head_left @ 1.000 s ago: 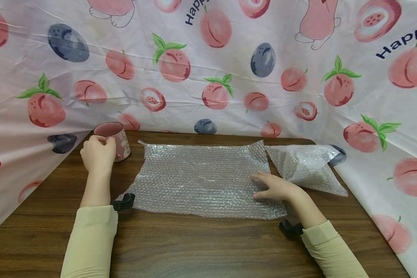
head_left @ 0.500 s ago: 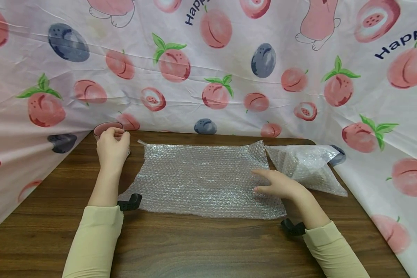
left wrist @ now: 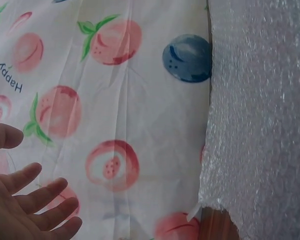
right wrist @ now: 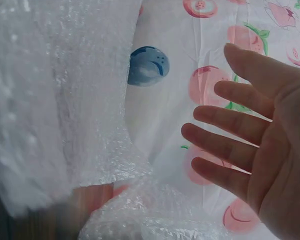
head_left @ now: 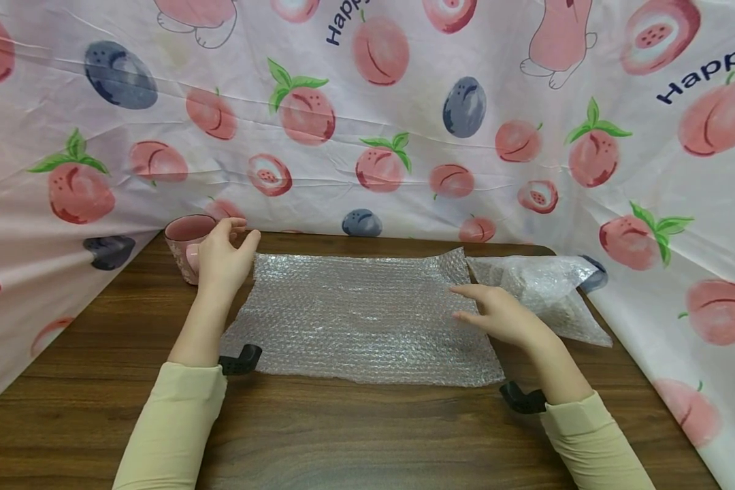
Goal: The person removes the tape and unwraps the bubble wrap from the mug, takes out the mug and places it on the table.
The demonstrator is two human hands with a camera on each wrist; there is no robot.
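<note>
A pink mug (head_left: 180,253) with a pale floral pattern stands upright at the back left of the table, its handle facing my left hand. Just right of it is my left hand (head_left: 223,260), fingers spread and gripping nothing; whether it still touches the handle is hard to tell. In the left wrist view, the left hand (left wrist: 35,205) shows loose fingers and a bare palm. A sheet of bubble wrap (head_left: 355,320) lies flat in the middle. Over its right edge hovers my right hand (head_left: 502,314), fingers extended, holding nothing; the right wrist view shows the same hand (right wrist: 255,135).
A crumpled bubble-wrapped bundle (head_left: 542,286) lies at the back right, beside the sheet; its contents are hidden. A fruit-print cloth (head_left: 404,218) hangs behind and at both sides of the brown wooden table (head_left: 355,435).
My left hand has moved from the mug's left side across its front to its right. The mug has turned, its handle now showing on the right. My right hand has lifted slightly and shifted right.
</note>
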